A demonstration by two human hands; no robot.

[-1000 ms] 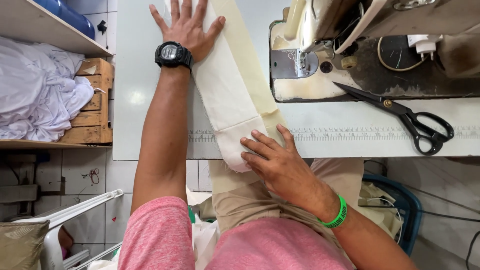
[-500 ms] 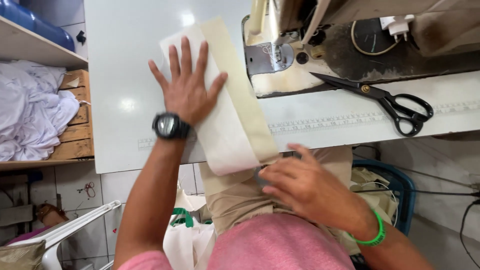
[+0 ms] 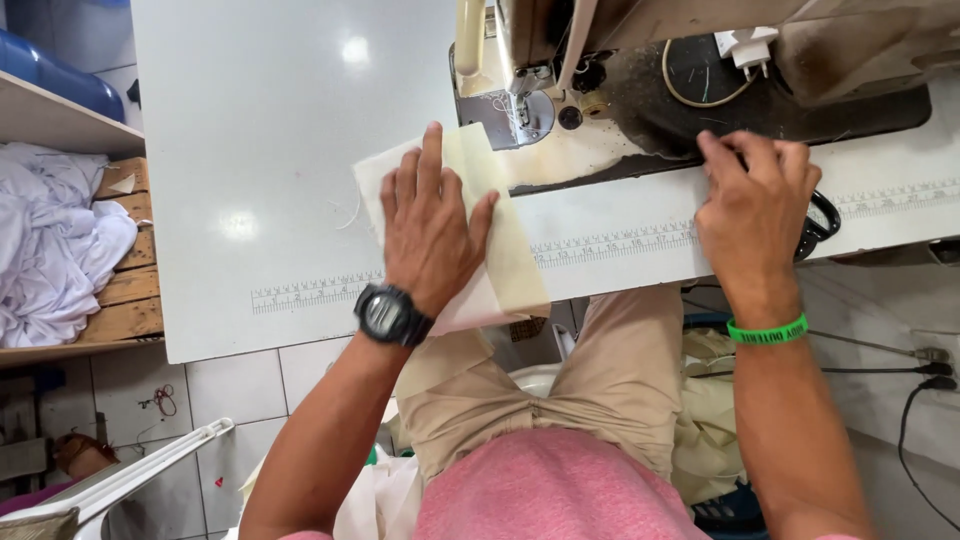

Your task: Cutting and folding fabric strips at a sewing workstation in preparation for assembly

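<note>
Pressing flat, fingers spread, the left hand [image 3: 432, 232] pins a cream folded fabric strip [image 3: 500, 240] overhanging the white table edge [image 3: 300, 290]; the right hand [image 3: 755, 205] closes over black-handled scissors [image 3: 822, 222].

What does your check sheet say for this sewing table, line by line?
Surface: white sewing table with a printed ruler strip along its front edge.
Job's things: cream fabric strip lying flat beside the sewing machine; black-handled scissors mostly hidden.
Clutter: pile of white cloth on the wooden shelf.
Grippers: left hand flat on the strip; right hand covering the scissors, grasp unclear.
Cables: black cords at the right.
Surroundings: white tiled floor.
</note>
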